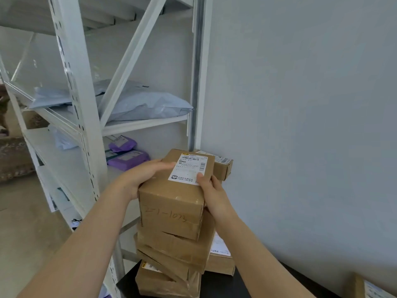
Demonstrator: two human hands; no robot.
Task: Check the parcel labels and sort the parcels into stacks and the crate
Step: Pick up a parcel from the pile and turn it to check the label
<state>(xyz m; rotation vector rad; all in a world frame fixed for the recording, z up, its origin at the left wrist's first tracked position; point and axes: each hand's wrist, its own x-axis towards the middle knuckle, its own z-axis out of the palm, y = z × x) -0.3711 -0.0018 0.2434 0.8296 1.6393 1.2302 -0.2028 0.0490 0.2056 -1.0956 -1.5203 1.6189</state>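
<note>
Forearms enter from bottom of frame: left hand (146,175) and right hand (211,190) clasp opposite sides of top parcel (171,203) at centre, right thumb on its label (189,168); the parcel sits atop a crooked stack (171,254) on black surface (219,284). Step, prob.: label check while seating the parcel; next move needs squaring it w/ unevenly overhanging boxes below. Open room lies right, toward wall (300,125); rack upright (81,125) hems the left.
</note>
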